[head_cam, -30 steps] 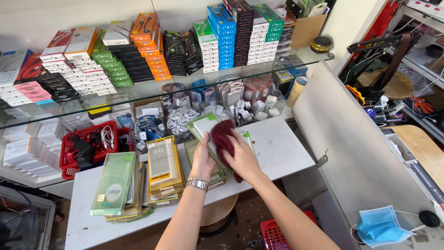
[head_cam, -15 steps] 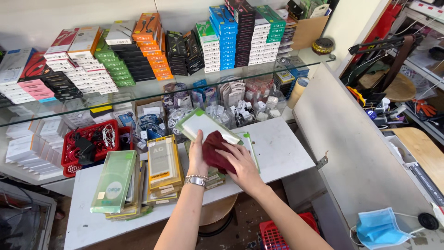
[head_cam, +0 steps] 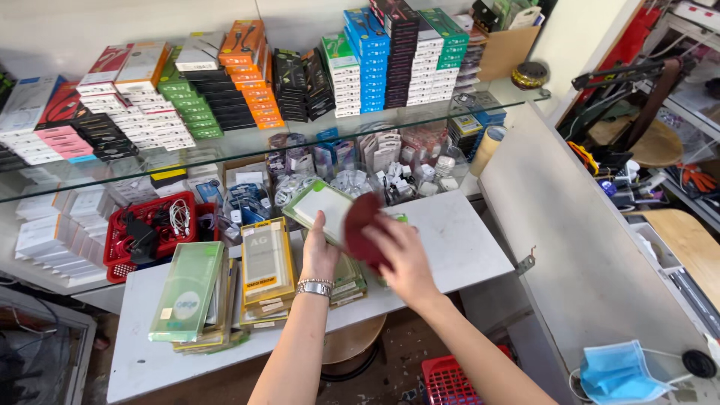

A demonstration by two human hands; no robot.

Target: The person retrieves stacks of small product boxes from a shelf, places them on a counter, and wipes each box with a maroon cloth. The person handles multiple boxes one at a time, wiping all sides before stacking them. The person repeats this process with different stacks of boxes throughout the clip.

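My left hand point(head_cam: 319, 251), with a metal watch on its wrist, holds a flat white package with a green border point(head_cam: 316, 208) tilted above the table. My right hand point(head_cam: 405, 251) presses a dark red cloth point(head_cam: 360, 226) against that package's right side. Under both hands lies a pile of similar flat green packages point(head_cam: 348, 279) on the white table point(head_cam: 457, 247).
Stacks of flat green and yellow packages point(head_cam: 191, 289) point(head_cam: 265, 262) lie at the table's left. A red basket point(head_cam: 142, 232) of cables sits behind them. A glass shelf point(head_cam: 225, 146) carries rows of coloured boxes. A blue face mask point(head_cam: 616, 373) lies at lower right.
The cloth has slid across the package, first left then back to its right side, with my right hand. My left hand keeps holding the package, slightly shifted.
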